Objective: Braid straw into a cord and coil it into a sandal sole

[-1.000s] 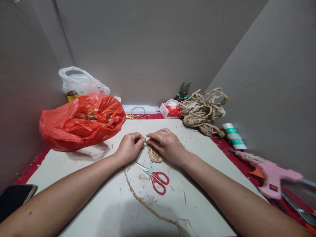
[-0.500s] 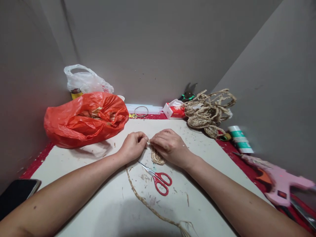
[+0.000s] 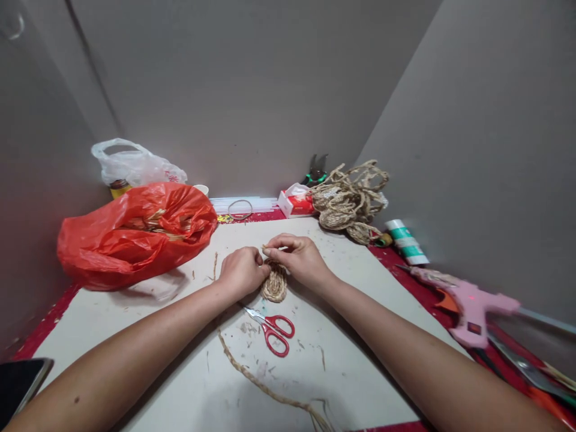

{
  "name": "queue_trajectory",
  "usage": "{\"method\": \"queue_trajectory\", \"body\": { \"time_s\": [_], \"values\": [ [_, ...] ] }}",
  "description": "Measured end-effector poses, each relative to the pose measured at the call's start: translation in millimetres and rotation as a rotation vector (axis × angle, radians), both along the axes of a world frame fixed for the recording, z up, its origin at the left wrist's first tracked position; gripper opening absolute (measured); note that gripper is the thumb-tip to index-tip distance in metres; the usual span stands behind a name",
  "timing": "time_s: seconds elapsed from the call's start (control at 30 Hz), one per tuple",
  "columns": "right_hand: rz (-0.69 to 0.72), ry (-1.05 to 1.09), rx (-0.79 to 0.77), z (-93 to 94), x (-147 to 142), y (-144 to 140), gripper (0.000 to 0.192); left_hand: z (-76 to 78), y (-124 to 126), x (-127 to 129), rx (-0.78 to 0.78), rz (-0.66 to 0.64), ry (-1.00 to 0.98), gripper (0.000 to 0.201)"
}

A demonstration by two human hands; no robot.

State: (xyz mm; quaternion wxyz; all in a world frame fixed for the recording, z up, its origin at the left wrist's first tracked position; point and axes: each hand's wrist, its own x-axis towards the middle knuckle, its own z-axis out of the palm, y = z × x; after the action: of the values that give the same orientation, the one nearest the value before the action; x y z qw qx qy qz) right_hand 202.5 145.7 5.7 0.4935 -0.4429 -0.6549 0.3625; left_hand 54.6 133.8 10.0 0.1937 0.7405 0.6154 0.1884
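A small oval coil of braided straw cord [image 3: 275, 287] lies on the white board between my hands. My left hand [image 3: 244, 271] is closed on the coil's left edge, thumb pressed against it. Just above the coil, my right hand [image 3: 294, 258] pinches a short piece of the straw cord between thumb and fingertips. A long braided tail [image 3: 265, 387] runs under my left wrist and curves towards the near edge, where it frays. Red-handled scissors [image 3: 274, 333] rest just below the coil, blades pointing left.
On the left sits a red plastic bag [image 3: 135, 240] of straw, with a phone [image 3: 22, 384] nearer me. Behind are clear glue sticks [image 3: 256, 205] and a tissue pack [image 3: 297, 203]. Rope bundles [image 3: 346, 204], a white-green roll [image 3: 407, 243] and a pink glue gun [image 3: 477, 306] line the right.
The view has swung to the right. My left hand has moved onto the coil's edge, and my right hand has lifted off its side, showing more of the coil.
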Motion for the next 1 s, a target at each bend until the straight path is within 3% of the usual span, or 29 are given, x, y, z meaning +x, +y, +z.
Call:
{"method": "queue_trajectory", "body": {
  "time_s": [0.1,0.2,0.3,0.37,0.53,0.73,0.87,1.0],
  "values": [
    [0.019,0.068,-0.085,1.8,5,4,0.013,-3.9,3,6,-0.031,0.005,-0.133,0.004],
    [0.034,0.214,-0.191,3.7,7,6,0.018,-5.1,4,6,-0.082,-0.002,-0.422,0.009],
    [0.027,0.318,-0.200,9.6,7,4,0.018,1.4,4,2,-0.212,-0.009,-0.773,0.017],
    [0.027,0.328,-0.196,16.1,6,0,0.017,8.5,2,-3,-0.248,0.010,-0.901,0.019],
    [0.072,0.318,-0.244,27.7,-1,-10,0.019,20.8,-8,-21,-0.290,0.062,-0.978,0.019],
    [0.155,0.408,-0.346,20.2,-6,-15,0.019,15.9,-19,-34,-0.412,0.079,-1.040,0.019],
    [0.196,0.433,-0.444,18.3,-2,-13,0.020,14.4,-20,-37,-0.384,0.057,-0.994,0.020],
    [0.161,0.388,-0.397,21.4,-1,-12,0.022,16.4,-20,-37,-0.337,0.063,-0.943,0.021]
  ]
}}
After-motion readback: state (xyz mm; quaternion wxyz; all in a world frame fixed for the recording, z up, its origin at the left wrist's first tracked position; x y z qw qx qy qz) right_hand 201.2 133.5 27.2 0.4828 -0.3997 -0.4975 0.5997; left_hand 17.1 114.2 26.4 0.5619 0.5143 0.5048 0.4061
